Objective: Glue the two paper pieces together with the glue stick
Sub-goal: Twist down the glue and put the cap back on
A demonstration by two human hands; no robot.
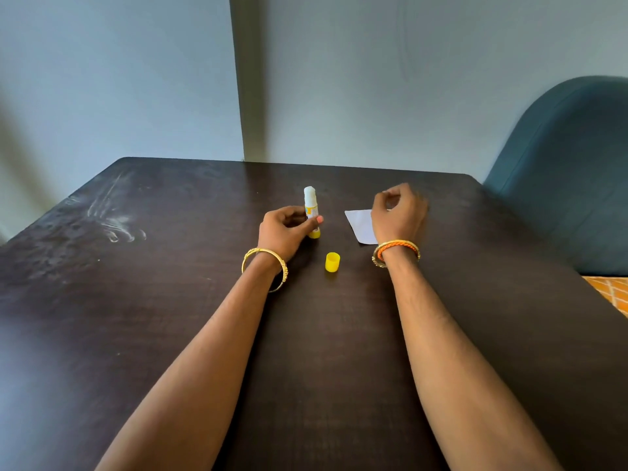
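The dark bench [170, 317] carries everything, with a teal chair [571, 171] standing off its far right corner. On the bench, the left hand [287, 232] grips the glue stick [311, 212] round its lower barrel, thumb across the front; the stick stands upright with its yellow base on the wood and its white glue column wound well out. The right hand [397, 212] hovers with fingers curled over a white paper piece [360, 224] that lies flat, partly hidden beneath it — whether those fingers pinch a second piece I cannot tell, and only one piece is plainly in view. Between the two wrists, nearer the person, the yellow cap [332, 262] stands apart from the stick.

The risks, as I judge them: the glue is extended so far that pressing it sideways on the paper could snap or smear the soft column. A light paper may drag along under the stick unless held down. The loose cap sits just beside the left bangle [268, 268] and could be knocked rolling — and an uncapped stick left standing dries out.
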